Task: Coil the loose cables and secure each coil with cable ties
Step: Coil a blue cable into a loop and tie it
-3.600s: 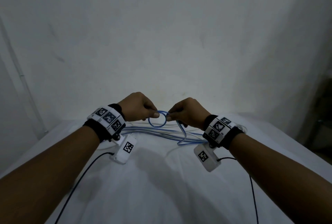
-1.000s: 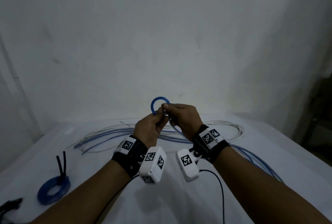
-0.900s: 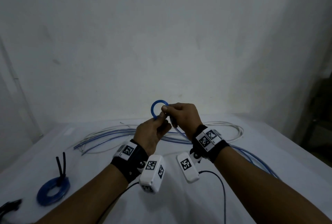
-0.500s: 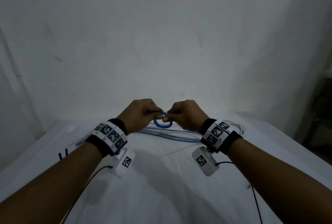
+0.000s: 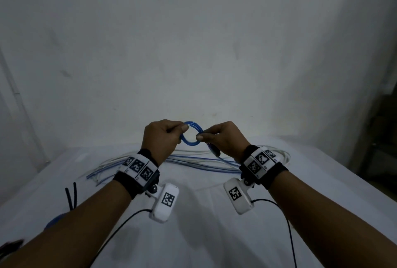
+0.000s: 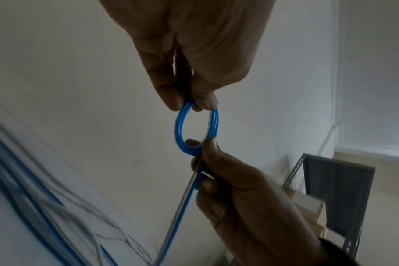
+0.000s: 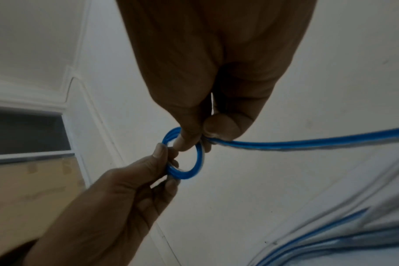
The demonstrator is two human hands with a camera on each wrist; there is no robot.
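Note:
A small blue cable coil (image 5: 190, 143) hangs in the air between both hands above the white table (image 5: 193, 235). My left hand (image 5: 181, 131) pinches its left side with thumb and fingers; the left wrist view shows that pinch at the coil's top (image 6: 178, 129). My right hand (image 5: 201, 136) pinches the right side, where the cable tail (image 7: 307, 144) leaves the coil (image 7: 197, 162) and runs down to the table. Loose blue and white cables (image 5: 193, 160) lie tangled beyond my wrists.
Black cable ties (image 5: 71, 197) stick up at the left, beside a finished blue coil (image 5: 53, 220) mostly hidden by my left forearm. A dark object (image 5: 10, 246) lies at the lower left edge. A white wall stands behind the table. A dark metal shelf (image 6: 337, 189) stands to the right.
A second ago both hands held the coil up close to me. They have since turned over and reached forward; since half a second ago they drew slightly apart and the coil sits a little higher.

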